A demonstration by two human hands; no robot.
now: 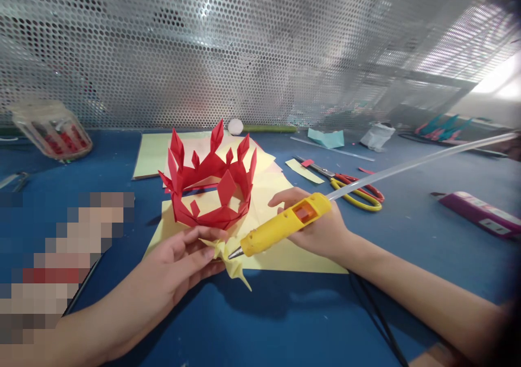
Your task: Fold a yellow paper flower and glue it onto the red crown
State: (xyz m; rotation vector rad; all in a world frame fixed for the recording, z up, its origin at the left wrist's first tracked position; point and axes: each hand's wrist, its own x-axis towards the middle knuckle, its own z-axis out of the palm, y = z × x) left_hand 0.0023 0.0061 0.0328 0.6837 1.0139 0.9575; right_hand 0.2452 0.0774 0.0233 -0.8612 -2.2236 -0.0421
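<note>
My left hand [183, 261] pinches a small folded yellow paper flower [234, 269] with pointed petals, just in front of a red paper crown [211, 204]. In my right hand [321, 231] is a yellow hot glue gun [285, 226], a long clear glue stick [407, 163] running out of its back. The gun's metal nozzle points left and down at the middle of the flower; whether it touches the paper I cannot tell. The crown stands upright on sheets of pale yellow paper [301, 258]. Its points carry red diamond shapes.
Behind my right hand lie scissors [356, 197] with yellow and red handles. A purple cutter [478, 212] rests at the right, a clear jar [52, 131] at the back left. Perforated metal sheeting [244, 52] closes off the back. A black cord [378, 315] hangs below my right arm.
</note>
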